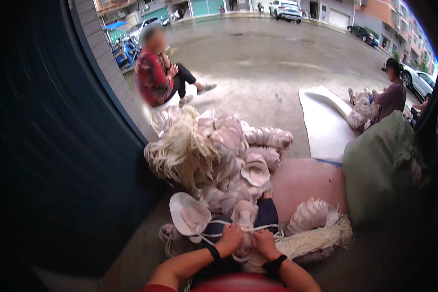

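My left hand [229,239] and my right hand [264,242] meet low in the middle, both closed on a stack of pale pink cup-shaped pads [244,214] resting on my lap. White cord [214,223] runs across the stack and out to both sides from my fingers. A single open pad [189,215] lies just left of my left hand. Both wrists wear black bands.
A big heap of pink pad bundles [238,146] and pale cream cords [180,151] rises ahead. A tied bundle [310,214] and loose cords [316,238] lie right, on a pink sack [306,177]. A green sack [379,165] stands right. Two seated people [155,68] [389,95] work on wet pavement; a dark door [53,146] fills the left.
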A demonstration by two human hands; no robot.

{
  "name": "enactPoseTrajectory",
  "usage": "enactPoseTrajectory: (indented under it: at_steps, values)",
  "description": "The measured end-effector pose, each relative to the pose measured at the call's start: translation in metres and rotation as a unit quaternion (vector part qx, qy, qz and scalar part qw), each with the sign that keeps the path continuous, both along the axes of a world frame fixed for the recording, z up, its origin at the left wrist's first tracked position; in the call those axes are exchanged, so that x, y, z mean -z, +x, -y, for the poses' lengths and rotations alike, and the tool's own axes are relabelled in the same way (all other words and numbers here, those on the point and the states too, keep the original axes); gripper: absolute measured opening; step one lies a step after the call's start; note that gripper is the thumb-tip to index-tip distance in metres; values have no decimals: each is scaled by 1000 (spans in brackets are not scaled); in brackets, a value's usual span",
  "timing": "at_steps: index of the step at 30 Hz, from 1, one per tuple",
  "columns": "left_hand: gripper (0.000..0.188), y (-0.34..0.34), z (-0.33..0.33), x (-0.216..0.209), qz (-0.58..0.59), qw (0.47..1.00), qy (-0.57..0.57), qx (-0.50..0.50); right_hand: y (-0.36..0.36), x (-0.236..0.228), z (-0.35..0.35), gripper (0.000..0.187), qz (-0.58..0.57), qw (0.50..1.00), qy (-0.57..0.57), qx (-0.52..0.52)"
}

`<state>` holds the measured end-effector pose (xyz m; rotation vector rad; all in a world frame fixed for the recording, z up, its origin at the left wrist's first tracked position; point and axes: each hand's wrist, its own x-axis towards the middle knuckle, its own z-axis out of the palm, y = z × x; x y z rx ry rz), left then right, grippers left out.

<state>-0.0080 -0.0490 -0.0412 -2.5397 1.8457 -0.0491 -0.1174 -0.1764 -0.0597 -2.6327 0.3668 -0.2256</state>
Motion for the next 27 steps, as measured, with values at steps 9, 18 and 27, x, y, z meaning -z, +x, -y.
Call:
enactPoseTrajectory:
  at_steps: [9, 18, 27]
  values:
    - [15, -9, 24, -76, -367, 874, -302, 103, -3, 15, -5, 20, 109, 989, 103, -13]
    - [18, 12, 7, -40, -413, 888, -164, -121, -1, 1, -2, 12, 64, 985, -122, -103]
    - [16, 0, -13, -4, -349, 922, -93, -138, 17, -4, 7, 11, 19, 977, -169, -130]
